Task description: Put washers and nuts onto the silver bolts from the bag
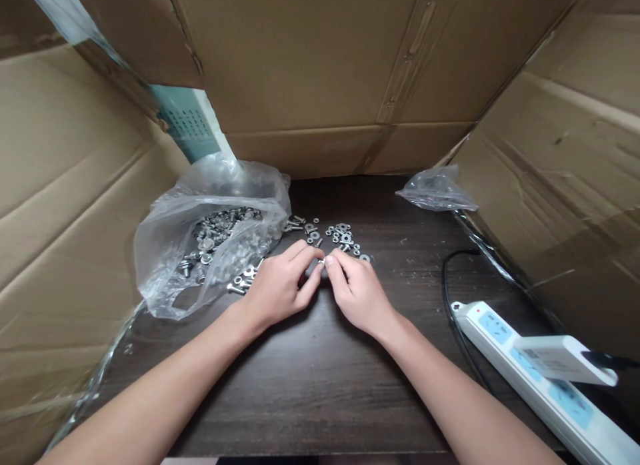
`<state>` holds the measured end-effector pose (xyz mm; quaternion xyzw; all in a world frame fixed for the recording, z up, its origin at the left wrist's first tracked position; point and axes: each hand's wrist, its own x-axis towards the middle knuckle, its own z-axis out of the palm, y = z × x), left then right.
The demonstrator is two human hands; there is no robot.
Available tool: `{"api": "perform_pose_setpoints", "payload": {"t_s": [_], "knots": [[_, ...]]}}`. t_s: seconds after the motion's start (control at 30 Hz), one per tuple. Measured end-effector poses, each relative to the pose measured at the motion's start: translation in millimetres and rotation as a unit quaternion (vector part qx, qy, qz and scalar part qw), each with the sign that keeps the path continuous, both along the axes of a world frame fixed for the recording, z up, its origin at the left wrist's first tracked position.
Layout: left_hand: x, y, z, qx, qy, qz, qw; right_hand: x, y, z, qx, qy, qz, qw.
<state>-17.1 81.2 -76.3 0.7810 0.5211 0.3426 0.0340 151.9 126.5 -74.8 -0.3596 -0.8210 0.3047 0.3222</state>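
My left hand (285,282) is closed in a pinch, thumb and forefinger meeting on a small metal fastener (321,261). From the other side, my right hand (357,285) grips the same piece with its thumb pressed against bent fingers. Fingertips cover most of it, so I cannot tell a bolt from a nut there. Just beyond the hands lie loose nuts (335,238), flat washers (346,238) and short bolts (299,220). More bolts (236,288) and nuts rest beside my left wrist.
At the left, a clear plastic bag (165,218) gapes open over a heap of bolts (220,228). A smaller plastic bag (437,188) sits far right. A power strip (500,345) holds a white plug adapter (560,358), near a black cable (445,278). Cardboard walls (320,65) enclose the dark table (310,392).
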Motion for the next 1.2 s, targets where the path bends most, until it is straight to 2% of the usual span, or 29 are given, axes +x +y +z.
{"api": "perform_pose_setpoints", "payload": {"t_s": [0.23,0.7,0.87,1.03,1.2], "knots": [[1.3,-0.5,3.4,-0.003,0.016,0.001,1.000,1.5,0.0,-1.1,-0.011,-0.007,-0.010,1.000],[1.0,0.2,0.9,-0.021,0.033,0.042,0.998,1.2,0.3,1.3,0.025,-0.007,-0.024,0.999],[0.9,-0.9,4.2,-0.083,0.077,0.051,0.992,2.1,-1.5,0.4,0.030,-0.017,-0.025,0.999],[0.1,-1.5,7.8,-0.147,0.104,0.029,0.983,0.5,-2.4,-1.6,0.009,-0.009,-0.014,1.000],[0.3,-1.5,7.3,-0.106,0.077,0.026,0.991,-0.1,-0.6,-1.9,0.003,-0.011,-0.017,1.000]]}}
